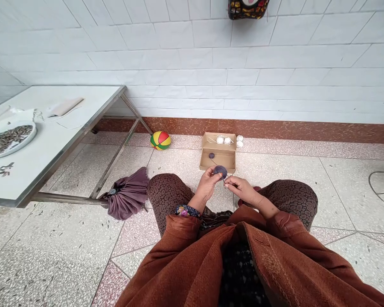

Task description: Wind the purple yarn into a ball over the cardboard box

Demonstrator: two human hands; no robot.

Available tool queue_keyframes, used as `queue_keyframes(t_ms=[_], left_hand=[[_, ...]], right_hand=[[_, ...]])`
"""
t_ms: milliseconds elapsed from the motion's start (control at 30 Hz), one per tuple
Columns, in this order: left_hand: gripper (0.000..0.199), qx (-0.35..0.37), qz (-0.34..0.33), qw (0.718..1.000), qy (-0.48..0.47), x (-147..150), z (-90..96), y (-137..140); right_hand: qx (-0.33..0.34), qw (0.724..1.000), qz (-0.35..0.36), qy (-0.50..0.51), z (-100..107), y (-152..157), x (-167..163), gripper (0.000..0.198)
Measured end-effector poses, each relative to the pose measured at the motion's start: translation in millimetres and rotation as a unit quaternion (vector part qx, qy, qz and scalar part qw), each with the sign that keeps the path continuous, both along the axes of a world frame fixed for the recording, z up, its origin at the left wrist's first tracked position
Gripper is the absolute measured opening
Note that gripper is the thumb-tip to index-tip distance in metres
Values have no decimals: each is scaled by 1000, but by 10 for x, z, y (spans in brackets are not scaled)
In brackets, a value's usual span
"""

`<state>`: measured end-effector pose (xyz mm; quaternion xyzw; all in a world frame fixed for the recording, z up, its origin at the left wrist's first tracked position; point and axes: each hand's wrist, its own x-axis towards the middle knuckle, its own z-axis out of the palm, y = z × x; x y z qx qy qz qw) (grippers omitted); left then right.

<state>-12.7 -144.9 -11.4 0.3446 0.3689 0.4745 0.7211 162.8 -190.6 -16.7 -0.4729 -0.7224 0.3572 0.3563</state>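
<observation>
My left hand [208, 182] is closed around a dark purple-grey ball of yarn [220, 171], held above my lap between my knees. Just right of it, my right hand [241, 189] pinches a strand of the same yarn between thumb and fingers. Beyond the hands, an open cardboard box [218, 161] stands on the floor. A smaller dark ball of yarn [211, 155] lies inside it, and a strand runs from there toward the ball in my left hand. White balls of yarn [224, 139] rest on the box's raised lid, with more white ones [240, 141] beside it.
At left stands a white table [60, 140] with metal legs, bearing a plate [32, 135] of sunflower seeds and a folded cloth [65, 106]. A purple cloth bundle [131, 194] and a colourful ball [160, 140] are near it. A tiled wall [179, 55] rises ahead.
</observation>
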Motion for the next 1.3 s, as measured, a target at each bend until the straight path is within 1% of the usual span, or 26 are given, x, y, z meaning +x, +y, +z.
queue_keyframes(t_ms=[67,100,200,300,400,467,533,600,667,733,800,833,900,1000,1100,1200,1300], left_hand=[[44,19,1,998,54,0,-16,3],[44,29,-11,997,74,0,-14,-3],[47,46,-79,992,84,-8,29,-44],[58,32,-143,989,31,-23,98,-94],[64,1,-170,985,-36,-34,154,-122],[62,-13,-172,983,-71,-36,172,-123],[57,-27,-163,983,-85,-34,168,-110],[52,-43,-135,987,-81,-32,144,-89],[49,-52,-94,992,-65,-27,110,-66],[49,-43,-59,997,-35,-20,77,-47],[50,-23,-35,999,-1,-6,54,-40],[51,-14,-28,999,13,3,46,-42],[52,1,-25,999,33,25,35,-56],[57,15,-53,997,49,47,22,-91],[69,18,-99,994,33,43,10,-110],[73,28,-106,994,23,25,14,-109],[67,50,-96,991,74,10,50,-114]], right_hand=[[20,999,25,-1,145,41,24,32],[32,999,29,1,214,85,46,31],[57,998,15,8,355,265,132,32],[57,998,-10,23,352,420,193,33],[37,997,-53,45,215,467,196,33],[20,996,-74,48,84,431,179,35],[7,996,-80,36,-43,355,160,37],[1,997,-79,15,-132,259,143,39],[6,998,-64,-2,-158,166,126,40],[19,999,-24,-9,-113,97,106,39],[34,999,12,-10,-12,63,89,36],[40,999,20,-7,49,60,83,35],[44,999,14,5,166,69,79,36],[19,999,-11,32,272,84,88,39],[-10,999,-23,46,290,67,93,43],[12,999,-9,37,301,43,90,41],[53,998,29,9,358,68,112,37]])
